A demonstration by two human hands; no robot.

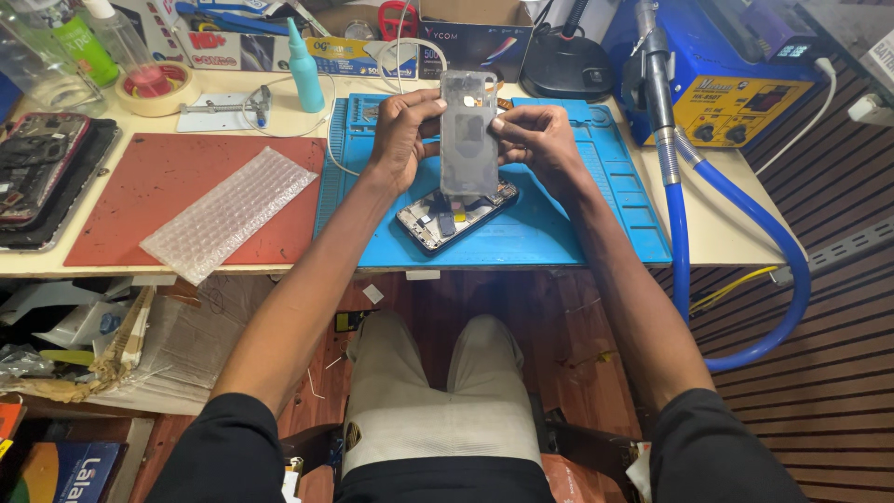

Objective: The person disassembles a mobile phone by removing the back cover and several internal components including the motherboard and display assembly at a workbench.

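Both hands hold up a translucent grey phone back panel (468, 135) above the blue work mat (549, 224). My left hand (402, 140) grips its left edge, my right hand (540, 140) pinches its right edge. Below the panel, an opened phone (453, 216) with exposed internals lies face down on the mat, tilted diagonally.
A red mat (158, 186) to the left carries a bubble-wrap sheet (228, 212). Stacked phones (37, 168) sit at the far left. A teal bottle (304, 70), tape roll (154, 86), tweezers and boxes line the back. A blue hot-air station (736, 70) with hose (745, 251) stands right.
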